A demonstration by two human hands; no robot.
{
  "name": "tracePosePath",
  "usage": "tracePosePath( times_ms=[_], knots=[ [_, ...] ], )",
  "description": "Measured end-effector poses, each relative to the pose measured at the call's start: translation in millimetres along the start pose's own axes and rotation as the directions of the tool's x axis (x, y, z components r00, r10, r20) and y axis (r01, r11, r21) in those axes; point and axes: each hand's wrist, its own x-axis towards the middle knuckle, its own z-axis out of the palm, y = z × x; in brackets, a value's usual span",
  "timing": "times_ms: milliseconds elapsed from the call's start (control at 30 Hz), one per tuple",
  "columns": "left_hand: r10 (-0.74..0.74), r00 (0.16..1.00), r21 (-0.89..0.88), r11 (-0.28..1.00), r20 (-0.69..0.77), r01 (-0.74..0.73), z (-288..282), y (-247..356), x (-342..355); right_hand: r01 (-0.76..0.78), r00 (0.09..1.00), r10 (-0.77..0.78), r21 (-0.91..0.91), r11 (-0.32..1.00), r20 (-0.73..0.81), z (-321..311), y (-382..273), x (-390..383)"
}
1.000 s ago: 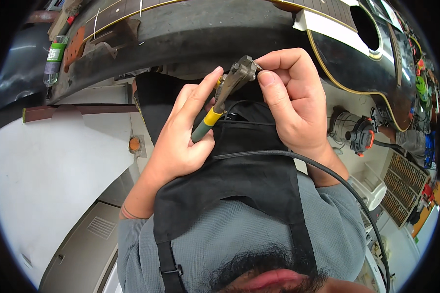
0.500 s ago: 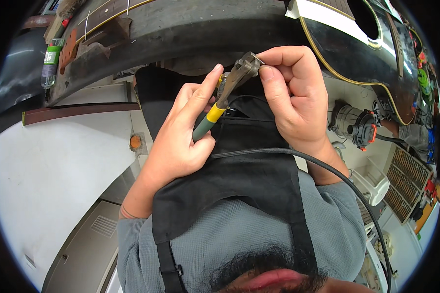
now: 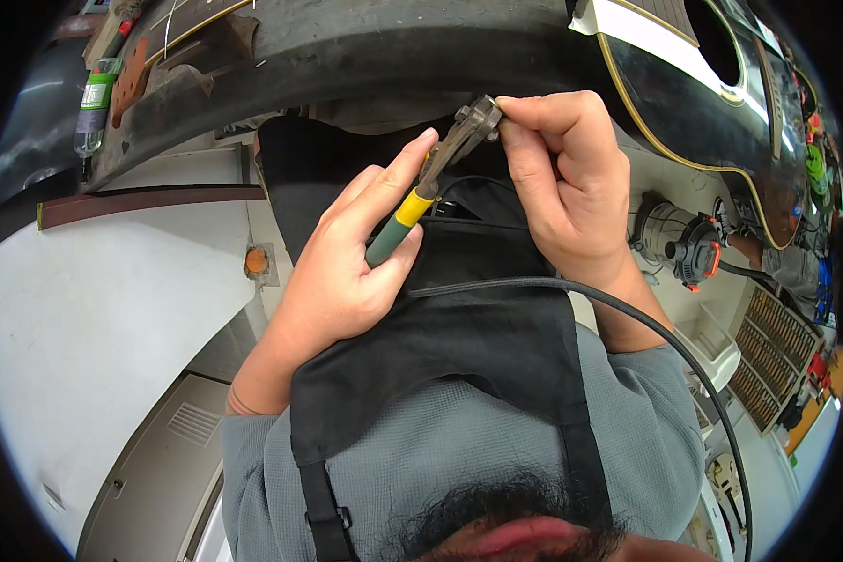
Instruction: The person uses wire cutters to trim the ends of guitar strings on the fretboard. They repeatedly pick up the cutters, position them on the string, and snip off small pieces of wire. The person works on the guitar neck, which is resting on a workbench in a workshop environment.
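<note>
Fingers (image 3: 557, 110) of the right hand (image 3: 576, 201) meet the head of the pliers (image 3: 431, 180); what they pinch, if anything, cannot be told. The left hand (image 3: 342, 262) grips the green-and-yellow handle. The pliers tilt before the black apron (image 3: 440, 342); beyond lies a black acoustic guitar (image 3: 679, 112).

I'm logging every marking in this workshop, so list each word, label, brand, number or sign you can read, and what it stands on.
No text can be quoted from this view.
Bottle, upper left: its green label has pale marks, too small and blurred to read.
Hand tool with green-and-yellow grip, in the left hand: no lettering visible.
Black guitar body: no lettering visible.
</note>
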Motion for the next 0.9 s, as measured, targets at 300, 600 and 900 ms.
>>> tracePosePath(
  times_ms=[300,600,900],
  knots=[
    [0.025,0.996,-0.049,0.998,-0.083,-0.029,-4.8,-11.3,0.3,-0.179,0.979,0.192,0.177,0.968,-0.062,4.8,0.1,-5.0],
    [0.132,0.991,0.252,0.959,0.007,-0.129,-11.7,-3.9,10.9,-0.283,0.953,0.304,0.374,0.883,0.003,3.8,-12.2,1.7],
    [0.034,0.999,0.144,0.989,0.004,-0.034,-6.8,0.4,12.5,-0.288,0.955,0.295,0.375,0.881,0.040,2.4,-17.1,4.1]
  ],
)
